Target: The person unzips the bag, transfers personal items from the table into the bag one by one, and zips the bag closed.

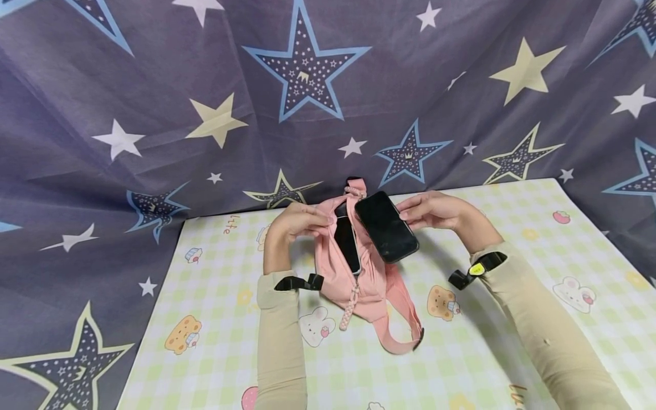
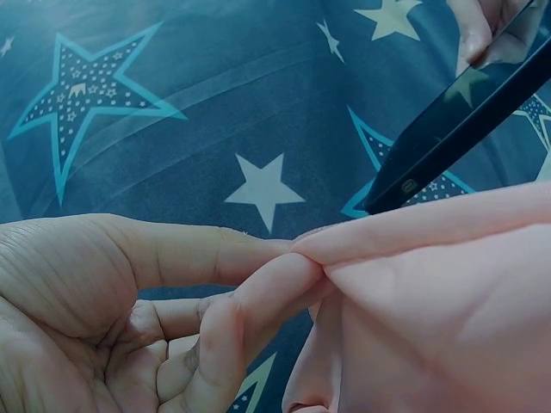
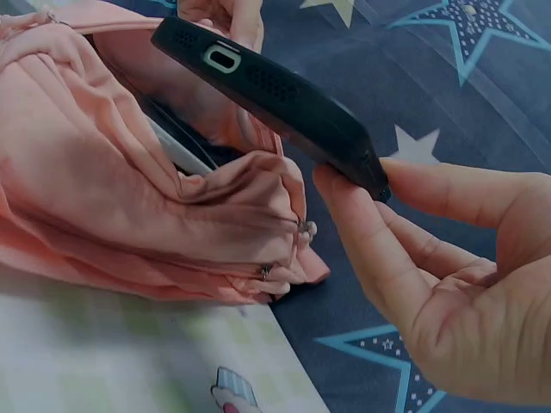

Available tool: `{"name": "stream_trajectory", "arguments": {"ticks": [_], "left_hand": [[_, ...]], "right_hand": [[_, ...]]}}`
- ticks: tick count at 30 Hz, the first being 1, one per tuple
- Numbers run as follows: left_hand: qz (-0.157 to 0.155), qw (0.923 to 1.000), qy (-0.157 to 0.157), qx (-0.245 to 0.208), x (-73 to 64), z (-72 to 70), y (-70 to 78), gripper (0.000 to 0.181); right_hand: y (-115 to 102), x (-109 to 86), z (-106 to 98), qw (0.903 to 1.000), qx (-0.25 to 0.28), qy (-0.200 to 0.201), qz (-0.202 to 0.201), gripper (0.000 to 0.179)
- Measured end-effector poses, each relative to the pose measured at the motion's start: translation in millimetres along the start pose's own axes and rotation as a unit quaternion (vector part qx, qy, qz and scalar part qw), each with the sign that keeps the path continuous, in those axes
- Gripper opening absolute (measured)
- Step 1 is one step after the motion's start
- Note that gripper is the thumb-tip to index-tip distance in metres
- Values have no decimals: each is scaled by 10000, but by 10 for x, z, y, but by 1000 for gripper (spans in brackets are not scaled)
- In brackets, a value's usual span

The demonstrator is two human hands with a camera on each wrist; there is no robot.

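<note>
A pink waist bag (image 1: 338, 279) lies on the table with its zipped mouth spread apart. Inside it shows a phone (image 1: 348, 242) with a dark screen and light edge. My left hand (image 1: 302, 221) pinches the left rim of the opening between thumb and forefinger; the left wrist view shows the pinched pink cloth (image 2: 413, 249) closely. A black phone (image 1: 386, 226) is tilted above the bag's right side, its edge pinched by my right hand (image 1: 433, 210). In the right wrist view, the charging port (image 3: 222, 58) of this phone faces the camera.
The bag's strap (image 1: 400, 319) loops toward the front on the checked tablecloth (image 1: 215, 341). A braided zipper pull (image 1: 350, 307) hangs from the bag's near end. Behind the table hangs a dark curtain (image 1: 318, 148) with stars. Black bands (image 1: 299, 283) circle both wrists.
</note>
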State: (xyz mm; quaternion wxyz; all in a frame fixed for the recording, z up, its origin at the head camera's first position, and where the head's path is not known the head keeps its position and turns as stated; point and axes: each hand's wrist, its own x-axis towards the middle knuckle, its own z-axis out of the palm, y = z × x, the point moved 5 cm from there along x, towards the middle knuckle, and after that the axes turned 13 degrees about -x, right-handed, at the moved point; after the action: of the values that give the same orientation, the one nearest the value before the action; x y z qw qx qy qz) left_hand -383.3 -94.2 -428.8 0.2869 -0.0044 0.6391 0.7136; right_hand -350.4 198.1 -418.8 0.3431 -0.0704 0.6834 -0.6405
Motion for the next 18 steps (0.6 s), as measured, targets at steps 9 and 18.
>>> {"name": "stream_trajectory", "arguments": {"ticks": [9,18], "left_hand": [[-8,10000,5,45,20,-1,0,12],[-26,10000,-20,28,17,5,-1,12]], "right_hand": [[-80,71,109,9988,-438,107,183,24],[-127,154,194,9956,-811,240,392,32]]}}
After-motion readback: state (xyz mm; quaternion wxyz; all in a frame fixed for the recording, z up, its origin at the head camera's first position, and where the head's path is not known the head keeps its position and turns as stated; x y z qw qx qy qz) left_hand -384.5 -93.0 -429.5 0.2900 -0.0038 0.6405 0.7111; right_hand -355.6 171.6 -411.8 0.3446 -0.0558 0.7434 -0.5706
